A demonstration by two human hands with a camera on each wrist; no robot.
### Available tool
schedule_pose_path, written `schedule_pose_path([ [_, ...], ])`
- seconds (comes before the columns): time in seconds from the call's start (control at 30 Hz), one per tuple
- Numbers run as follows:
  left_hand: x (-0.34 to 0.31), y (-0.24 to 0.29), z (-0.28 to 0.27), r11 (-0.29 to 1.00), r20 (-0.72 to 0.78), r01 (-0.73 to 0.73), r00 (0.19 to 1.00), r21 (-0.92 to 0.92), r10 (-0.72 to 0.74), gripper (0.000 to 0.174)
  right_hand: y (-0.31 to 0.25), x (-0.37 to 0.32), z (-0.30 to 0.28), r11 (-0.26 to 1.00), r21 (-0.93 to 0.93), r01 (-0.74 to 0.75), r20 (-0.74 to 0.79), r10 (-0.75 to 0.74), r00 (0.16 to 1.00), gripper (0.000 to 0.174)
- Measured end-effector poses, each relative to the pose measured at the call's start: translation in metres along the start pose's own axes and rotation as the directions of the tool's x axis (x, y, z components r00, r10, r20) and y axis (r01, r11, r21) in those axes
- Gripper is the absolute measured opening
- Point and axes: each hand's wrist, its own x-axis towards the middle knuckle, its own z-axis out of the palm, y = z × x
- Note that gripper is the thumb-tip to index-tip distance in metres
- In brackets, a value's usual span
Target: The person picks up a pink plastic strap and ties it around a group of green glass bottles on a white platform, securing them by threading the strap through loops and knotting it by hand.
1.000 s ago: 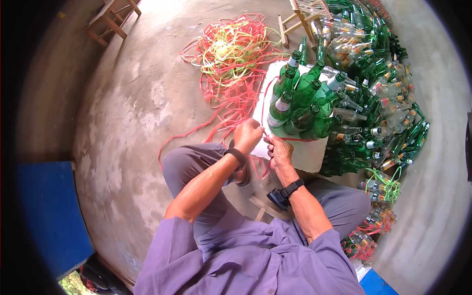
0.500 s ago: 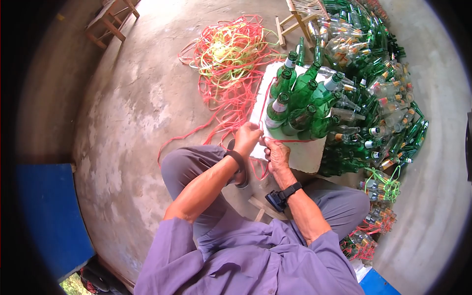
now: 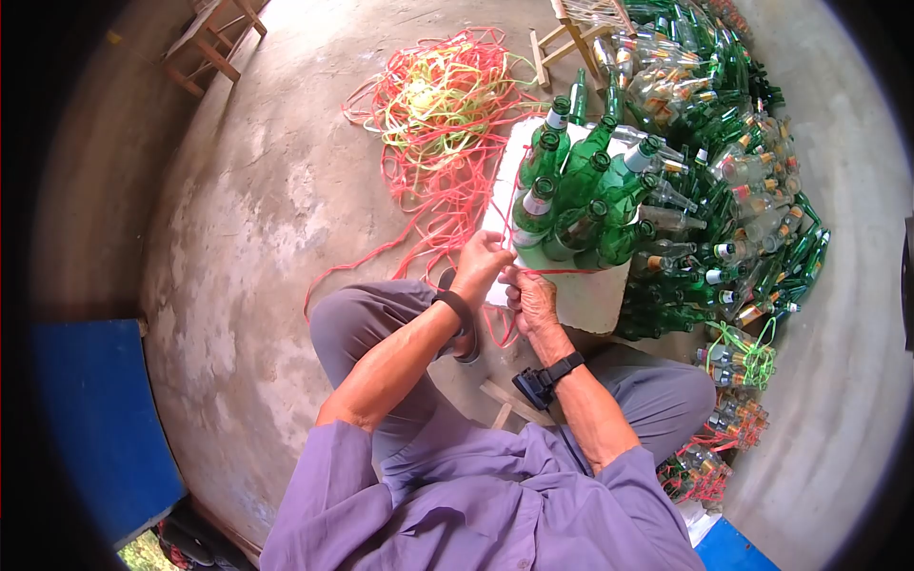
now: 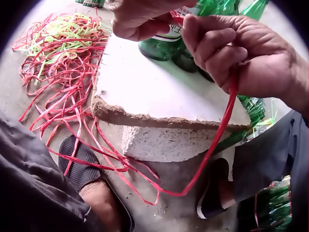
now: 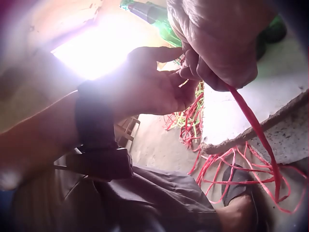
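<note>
Several green glass bottles (image 3: pixel 576 228) stand upright in a tight group on a white board (image 3: pixel 595 300). A red plastic strap (image 3: pixel 566 272) runs round their bases. At the near left corner of the group, my left hand (image 3: pixel 479 265) pinches the strap between thumb and fingers. Close beside it, my right hand (image 3: pixel 535 300) grips the strap in curled fingers. In the left wrist view, a tail of red strap (image 4: pixel 219 130) hangs from below the right hand (image 4: pixel 246 53) past the board's rough edge. The fingers hide the strap's crossing point.
A tangled heap of red and yellow-green strap (image 3: pixel 443 95) lies on the floor beyond the left hand. Many loose bottles (image 3: pixel 752 190) are piled on the right, with a strapped bundle (image 3: pixel 743 362) nearer. A wooden stool (image 3: pixel 576 43) stands behind the board.
Both hands stay at the same corner of the bottles, with small finger shifts on the strap. The head view has drifted slightly; the bottles have not visibly moved on the board.
</note>
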Motion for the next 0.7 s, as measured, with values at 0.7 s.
schedule_pose_path([
  [0.7, 0.015, -0.002, -0.016, 0.998, -0.115, -0.038, 0.992, 0.057, 0.044, 0.023, -0.007, 0.004, -0.008, 0.993, -0.002, -0.120, 0.009, 0.120, 0.993, 0.016],
])
